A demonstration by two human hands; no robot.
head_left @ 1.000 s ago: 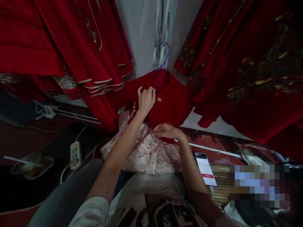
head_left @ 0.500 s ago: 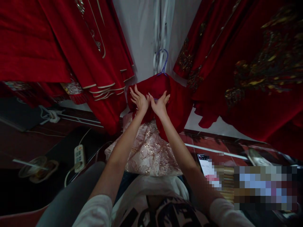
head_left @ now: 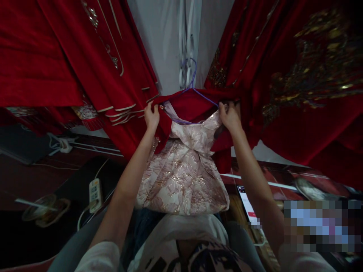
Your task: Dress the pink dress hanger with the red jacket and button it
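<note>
A pink-and-gold brocade dress (head_left: 185, 177) hangs from a purple hanger (head_left: 193, 81), its skirt hanging down toward my lap. Behind and around its shoulders lies a red garment (head_left: 195, 99), spread wide. At the left shoulder, my left hand (head_left: 152, 116) pinches the red garment's edge, next to a small beaded ornament. My right hand (head_left: 230, 114) is closed at the opposite shoulder, with fingers over the red cloth and thumb by the dress strap. Whether that hand also grips the strap is hard to see.
Red garments with gold embroidery (head_left: 326, 75) hang on the right, more red clothes (head_left: 113, 87) on the left. A power strip (head_left: 95, 194) and a plastic cup (head_left: 42, 209) lie at lower left. A lit phone (head_left: 247, 206) rests at lower right beside a blurred-out area.
Both hands have moved apart from the middle to the two shoulders. The red garment has opened outward, so the dress's bodice and more of the hanger now show.
</note>
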